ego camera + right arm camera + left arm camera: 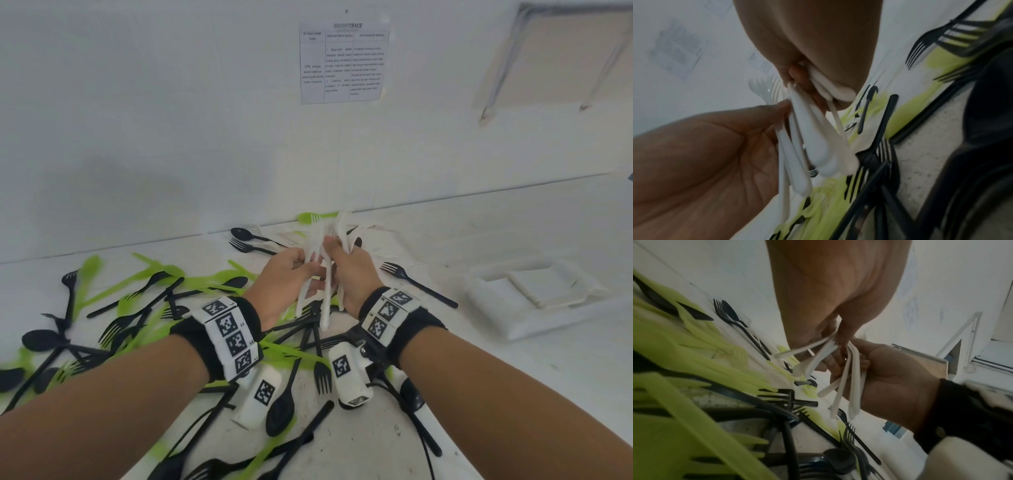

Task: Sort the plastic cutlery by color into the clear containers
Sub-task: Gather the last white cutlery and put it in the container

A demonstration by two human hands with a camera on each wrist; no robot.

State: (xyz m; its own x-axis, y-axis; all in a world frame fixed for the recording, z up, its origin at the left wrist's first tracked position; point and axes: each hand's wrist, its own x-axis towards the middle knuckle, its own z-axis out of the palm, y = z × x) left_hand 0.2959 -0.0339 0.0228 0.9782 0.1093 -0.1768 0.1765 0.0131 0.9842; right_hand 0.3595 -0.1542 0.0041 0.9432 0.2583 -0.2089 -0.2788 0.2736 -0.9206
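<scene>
Both hands meet above the middle of the white table, each curled round part of a bunch of white plastic cutlery [327, 277]. My left hand [291, 270] grips it from the left and my right hand [346, 267] from the right, with the handles hanging down toward me. In the left wrist view the left hand [828, 305] pinches a few white handles [813, 352], and the right hand [892, 379] holds the others. From the right wrist, the white handles [807, 142] hang between the right hand [818, 40] and the left hand [715, 154]. A clear container [496, 329] lies at the right.
Green cutlery [144, 284] and black cutlery [301, 346] lie scattered across the left and near table, under both wrists. One black fork [418, 284] lies between the hands and the container. A green fork [315, 217] sits by the wall, which bears a paper notice [344, 61].
</scene>
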